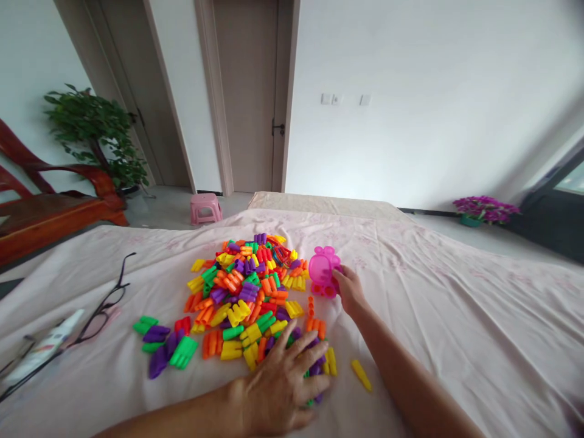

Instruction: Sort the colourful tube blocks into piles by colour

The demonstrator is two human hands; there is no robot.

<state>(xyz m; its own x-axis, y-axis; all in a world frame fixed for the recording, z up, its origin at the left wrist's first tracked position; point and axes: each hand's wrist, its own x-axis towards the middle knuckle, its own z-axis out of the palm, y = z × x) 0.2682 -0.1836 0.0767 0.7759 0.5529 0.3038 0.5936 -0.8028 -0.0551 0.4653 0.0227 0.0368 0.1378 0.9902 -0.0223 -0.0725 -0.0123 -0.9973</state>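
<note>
A heap of colorful plastic toy pieces [249,283], shaped like joined tubes in orange, yellow, green, purple and red, lies on a pale cloth. My left hand [287,377] rests palm down at the heap's near right edge, fingers spread over purple and yellow pieces. What lies under its palm is hidden. Right of the heap, my right hand [349,287] grips the edge of a translucent pink plastic tray [323,267] with rounded, animal-like outlines. Near my right forearm lies a single yellow piece [362,375]. A small group of purple and green pieces [157,347] sits apart on the left.
Eyeglasses [103,313] and a white tube [45,347] lie on the cloth [433,304] at the left. Beyond stand a pink stool [205,208], a wooden chair [59,201] and a leafy plant [95,134]. Purple flowers [486,208] stand at the far right.
</note>
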